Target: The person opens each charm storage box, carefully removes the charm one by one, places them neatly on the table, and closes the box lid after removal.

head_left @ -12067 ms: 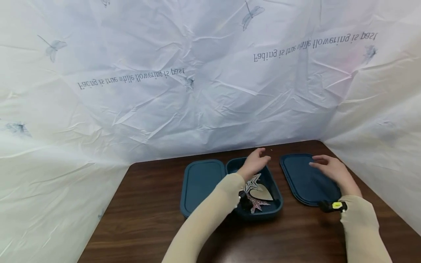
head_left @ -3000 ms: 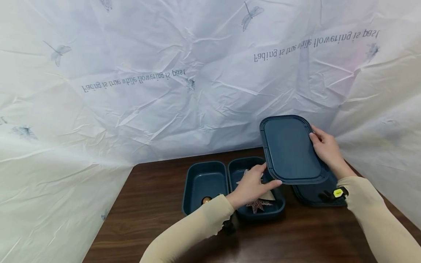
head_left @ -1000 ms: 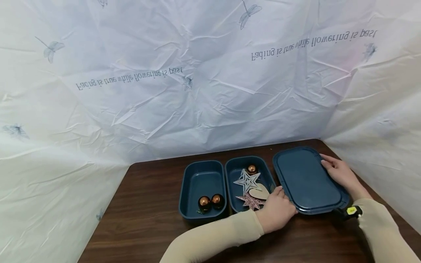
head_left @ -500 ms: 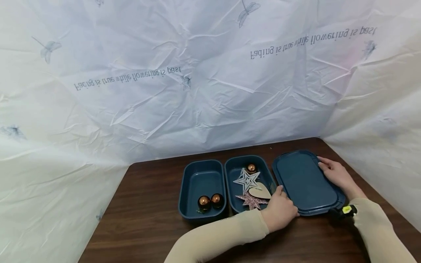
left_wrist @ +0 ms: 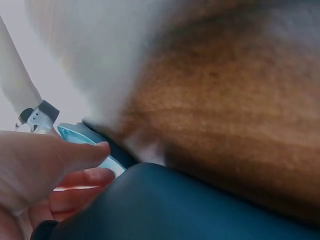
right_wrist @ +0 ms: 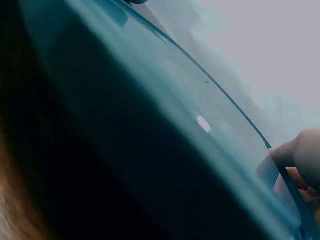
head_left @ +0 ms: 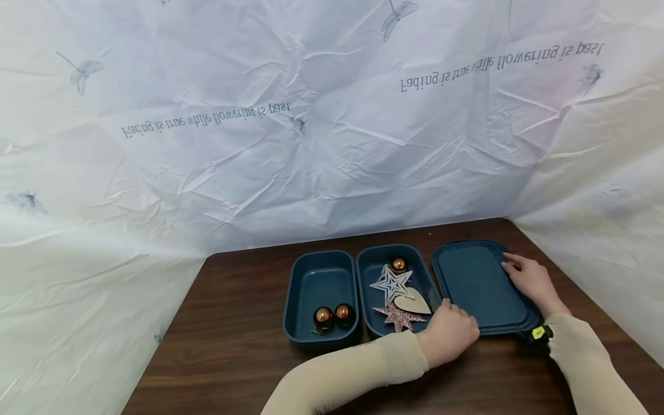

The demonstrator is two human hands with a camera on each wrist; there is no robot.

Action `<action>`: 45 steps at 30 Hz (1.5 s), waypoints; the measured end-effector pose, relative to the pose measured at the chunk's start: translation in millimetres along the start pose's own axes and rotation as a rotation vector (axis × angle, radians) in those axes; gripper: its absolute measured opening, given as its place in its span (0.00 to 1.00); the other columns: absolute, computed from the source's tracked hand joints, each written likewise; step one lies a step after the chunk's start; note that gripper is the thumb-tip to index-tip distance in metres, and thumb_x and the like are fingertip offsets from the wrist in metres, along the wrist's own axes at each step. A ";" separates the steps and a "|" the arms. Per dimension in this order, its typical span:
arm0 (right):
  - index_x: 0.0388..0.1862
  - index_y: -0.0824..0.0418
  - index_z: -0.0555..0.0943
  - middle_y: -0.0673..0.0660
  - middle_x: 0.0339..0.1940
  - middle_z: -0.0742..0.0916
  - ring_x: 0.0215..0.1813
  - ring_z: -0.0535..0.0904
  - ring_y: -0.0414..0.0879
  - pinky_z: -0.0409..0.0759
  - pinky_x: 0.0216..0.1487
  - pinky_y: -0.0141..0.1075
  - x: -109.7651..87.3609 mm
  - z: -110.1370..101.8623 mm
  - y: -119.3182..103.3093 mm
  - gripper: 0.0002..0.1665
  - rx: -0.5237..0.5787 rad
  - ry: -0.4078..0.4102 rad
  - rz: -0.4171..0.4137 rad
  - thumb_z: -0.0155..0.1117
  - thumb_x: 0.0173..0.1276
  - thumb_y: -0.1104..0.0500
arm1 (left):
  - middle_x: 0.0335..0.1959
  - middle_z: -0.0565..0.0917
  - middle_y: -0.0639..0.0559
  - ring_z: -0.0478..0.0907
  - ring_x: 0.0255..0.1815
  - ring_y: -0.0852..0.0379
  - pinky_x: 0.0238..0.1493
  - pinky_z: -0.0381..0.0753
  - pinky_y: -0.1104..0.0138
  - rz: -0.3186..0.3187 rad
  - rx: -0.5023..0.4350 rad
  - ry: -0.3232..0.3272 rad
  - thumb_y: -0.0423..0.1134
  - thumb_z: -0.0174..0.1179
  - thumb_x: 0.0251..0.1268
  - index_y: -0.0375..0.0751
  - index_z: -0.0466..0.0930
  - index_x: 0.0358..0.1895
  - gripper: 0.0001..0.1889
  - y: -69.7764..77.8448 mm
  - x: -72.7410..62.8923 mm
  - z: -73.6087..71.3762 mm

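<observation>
A dark blue plastic lid lies nearly flat over a second lid, whose rim peeks out along the right and far sides. My left hand grips the upper lid's near-left corner; in the left wrist view its thumb and fingers bend round the pale lid edge. On the opposite long side, my right hand pinches the rim, thumb on top in the right wrist view. Beside the left hand stands an uncovered blue box holding a white star, a wooden heart, a pink glitter star and a copper bauble.
A matching uncovered box stands directly left, with two copper baubles at its near end. Everything sits on a dark wooden table. White printed sheeting hangs behind and at both sides.
Both boxes are uncovered now. The lid, held raised and tilted three seconds ago, has come down over the other lid. In the last second it settled flatter, both hands still on it.
</observation>
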State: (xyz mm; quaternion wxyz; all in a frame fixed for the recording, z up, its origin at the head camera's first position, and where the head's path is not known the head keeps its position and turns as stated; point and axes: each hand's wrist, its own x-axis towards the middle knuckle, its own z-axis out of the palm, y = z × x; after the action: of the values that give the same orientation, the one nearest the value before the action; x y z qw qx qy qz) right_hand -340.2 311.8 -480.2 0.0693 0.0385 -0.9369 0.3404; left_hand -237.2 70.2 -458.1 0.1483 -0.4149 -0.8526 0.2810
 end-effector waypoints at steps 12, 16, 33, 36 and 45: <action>0.67 0.79 0.70 0.81 0.61 0.76 0.56 0.74 0.77 0.75 0.49 0.66 3.1 8.6 0.5 0.25 -0.032 0.052 -0.044 0.55 0.77 0.66 | 0.36 0.87 0.68 0.82 0.39 0.64 0.60 0.75 0.64 0.053 -0.060 -0.040 0.44 0.53 0.79 0.73 0.86 0.41 0.15 4.1 5.0 -1.2; 0.67 0.78 0.71 0.82 0.61 0.75 0.56 0.73 0.78 0.74 0.50 0.67 3.8 8.9 1.6 0.24 -0.038 0.053 -0.034 0.55 0.77 0.66 | 0.39 0.87 0.67 0.83 0.42 0.63 0.60 0.76 0.63 0.065 -0.061 -0.037 0.43 0.53 0.79 0.73 0.86 0.44 0.15 4.3 5.4 -1.7; 0.71 0.72 0.70 0.75 0.72 0.68 0.48 0.77 0.67 0.71 0.31 0.45 -4.7 -4.7 -37.4 0.27 0.003 0.213 -0.101 0.50 0.81 0.58 | 0.38 0.83 0.65 0.78 0.40 0.66 0.53 0.75 0.71 0.035 -0.117 0.179 0.45 0.56 0.75 0.64 0.87 0.44 0.09 -32.2 -17.3 -19.5; 0.76 0.67 0.66 0.75 0.72 0.70 0.50 0.77 0.68 0.76 0.34 0.50 -8.9 -7.1 -57.9 0.30 0.039 0.205 -0.106 0.50 0.82 0.53 | 0.39 0.84 0.63 0.79 0.41 0.65 0.50 0.77 0.73 0.028 -0.157 0.214 0.44 0.55 0.75 0.60 0.87 0.46 0.10 -54.6 -27.1 -27.3; 0.80 0.61 0.61 0.74 0.73 0.69 0.62 0.72 0.75 0.76 0.47 0.66 -33.6 4.4 -109.3 0.35 0.111 0.157 -0.185 0.51 0.82 0.48 | 0.43 0.85 0.60 0.80 0.38 0.66 0.41 0.79 0.77 -0.062 -0.258 0.200 0.49 0.56 0.77 0.54 0.86 0.52 0.12 -116.9 -56.2 -40.4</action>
State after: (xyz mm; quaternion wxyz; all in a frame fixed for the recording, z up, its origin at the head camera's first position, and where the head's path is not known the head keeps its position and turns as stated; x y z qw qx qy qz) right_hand -294.5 226.2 -419.7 0.1712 0.1019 -0.9008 0.3859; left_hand -256.1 -18.1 -356.6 0.1866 -0.4299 -0.8749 0.1218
